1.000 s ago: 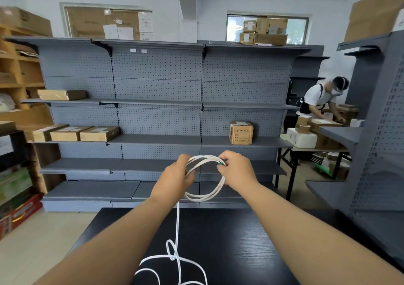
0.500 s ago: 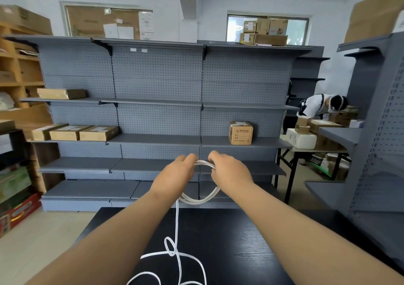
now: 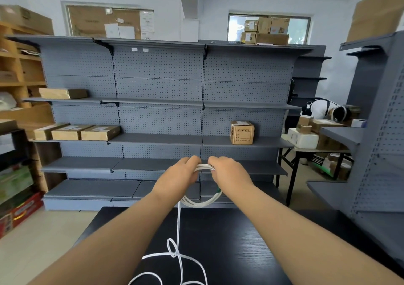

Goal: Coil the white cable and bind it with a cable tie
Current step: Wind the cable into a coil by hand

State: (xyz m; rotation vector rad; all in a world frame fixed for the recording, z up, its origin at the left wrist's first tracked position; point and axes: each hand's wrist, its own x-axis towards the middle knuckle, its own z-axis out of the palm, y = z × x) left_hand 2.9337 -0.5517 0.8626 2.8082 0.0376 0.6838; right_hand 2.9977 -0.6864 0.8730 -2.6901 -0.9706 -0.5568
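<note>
Fingers [image 3: 190, 160] grip white cable [image 3: 197, 204] over black table [image 3: 231, 241] facing grey shelves [image 3: 157, 139].

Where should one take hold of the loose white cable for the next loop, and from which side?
Probably the straight strand just below the coil, approached from the right: it hangs single there, beside the left forearm, while on the table it crosses itself in loops.
</note>
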